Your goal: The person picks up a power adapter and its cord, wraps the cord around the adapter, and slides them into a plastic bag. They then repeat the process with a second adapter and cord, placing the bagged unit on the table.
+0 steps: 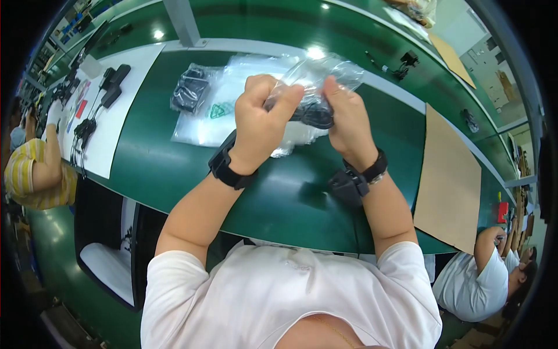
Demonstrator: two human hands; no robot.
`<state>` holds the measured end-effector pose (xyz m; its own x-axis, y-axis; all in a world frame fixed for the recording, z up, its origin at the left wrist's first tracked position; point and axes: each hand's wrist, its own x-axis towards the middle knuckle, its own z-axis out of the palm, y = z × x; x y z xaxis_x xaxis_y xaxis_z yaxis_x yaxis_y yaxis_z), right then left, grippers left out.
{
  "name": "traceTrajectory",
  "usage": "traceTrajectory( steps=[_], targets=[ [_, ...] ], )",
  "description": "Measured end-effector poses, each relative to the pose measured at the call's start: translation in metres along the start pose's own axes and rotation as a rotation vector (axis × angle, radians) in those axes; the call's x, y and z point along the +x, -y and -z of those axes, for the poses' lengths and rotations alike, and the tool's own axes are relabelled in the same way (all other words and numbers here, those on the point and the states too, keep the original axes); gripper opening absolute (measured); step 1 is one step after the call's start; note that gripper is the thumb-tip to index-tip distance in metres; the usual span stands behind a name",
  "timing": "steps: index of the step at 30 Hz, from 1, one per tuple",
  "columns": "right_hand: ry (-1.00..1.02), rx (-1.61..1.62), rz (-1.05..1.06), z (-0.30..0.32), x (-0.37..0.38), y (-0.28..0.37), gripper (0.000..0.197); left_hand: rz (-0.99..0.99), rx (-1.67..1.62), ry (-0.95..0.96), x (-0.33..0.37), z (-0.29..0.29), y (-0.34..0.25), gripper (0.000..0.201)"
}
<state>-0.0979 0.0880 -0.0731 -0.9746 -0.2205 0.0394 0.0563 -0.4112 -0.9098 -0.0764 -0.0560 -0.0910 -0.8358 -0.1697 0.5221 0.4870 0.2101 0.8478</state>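
Between my two hands hangs a clear plastic bag (308, 74) with a coiled black cable (317, 114) inside its lower part. My left hand (260, 119) pinches the bag on one side, thumb toward the middle. On the other side my right hand (350, 119) grips it, thumb pointing up. Beneath and behind the hands lies a stack of flat clear plastic bags (197, 131), one bearing a green triangular mark. At its left end rests another bagged black item (192, 90), probably a cable or adapter.
A brown cardboard sheet (447, 180) lies on the green table to the right. At left, black adapters with cables (110, 87) sit on a white sheet (125, 110) near a person in a yellow striped shirt (40, 174). Another person (476, 285) sits at right.
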Motion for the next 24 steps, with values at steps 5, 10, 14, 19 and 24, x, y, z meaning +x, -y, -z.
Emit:
traceTrajectory(
  steps=[5, 10, 14, 19, 24],
  targets=[
    [-0.056, -0.217, 0.115, 0.008, -0.002, -0.006, 0.031, 0.369, -0.557, 0.049, 0.006, 0.001, 0.003, 0.019],
    [-0.029, -0.506, 0.299, 0.007, -0.006, -0.013, 0.031, 0.247, -0.309, 0.024, 0.005, -0.006, 0.020, 0.021],
    [0.115, -0.304, 0.279, 0.012, -0.004, -0.016, 0.032, 0.458, -0.573, 0.107, 0.008, 0.000, 0.012, 0.023],
    [0.081, 0.121, -0.002, 0.008, 0.004, 0.001, 0.039, 0.180, -0.310, -0.031, 0.009, -0.002, 0.017, 0.017],
    [0.416, -0.151, -0.229, 0.010, 0.018, 0.004, 0.041, 0.038, -0.118, -0.100, 0.009, 0.007, 0.005, 0.015]
  ],
)
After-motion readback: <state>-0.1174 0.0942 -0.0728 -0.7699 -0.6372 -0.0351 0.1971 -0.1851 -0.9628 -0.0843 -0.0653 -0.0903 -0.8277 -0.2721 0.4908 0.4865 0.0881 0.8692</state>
